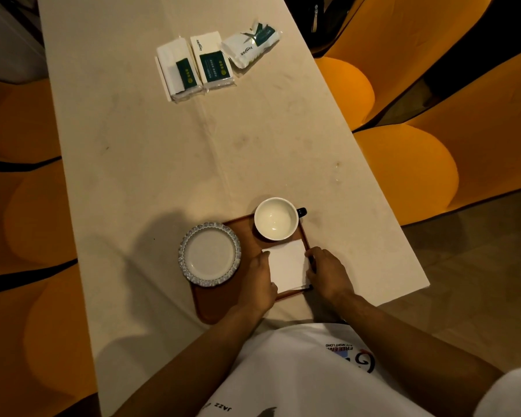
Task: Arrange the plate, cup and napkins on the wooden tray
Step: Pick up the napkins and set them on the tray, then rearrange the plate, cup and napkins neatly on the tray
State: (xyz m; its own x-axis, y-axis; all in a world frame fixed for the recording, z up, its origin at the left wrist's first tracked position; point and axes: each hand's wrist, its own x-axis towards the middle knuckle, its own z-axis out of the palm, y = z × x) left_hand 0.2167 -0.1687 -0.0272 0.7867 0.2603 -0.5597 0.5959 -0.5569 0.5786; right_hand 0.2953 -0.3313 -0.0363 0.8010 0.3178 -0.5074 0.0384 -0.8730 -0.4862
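A brown wooden tray [247, 233] lies near the table's front edge. On its left part sits a white plate [209, 254] with a blue patterned rim, overhanging the tray's left side. A white cup [275, 218] with a dark handle stands upright at the tray's far right corner, empty. A folded white napkin [288, 266] lies flat on the tray in front of the cup. My left hand [260, 281] rests against the napkin's left edge and my right hand [325, 272] against its right edge, fingers curled on it.
Three packs of napkins [214, 61] in clear wrap with green labels lie at the far end of the cream table [193, 145]. Orange chairs [403, 164] stand along both sides of the table.
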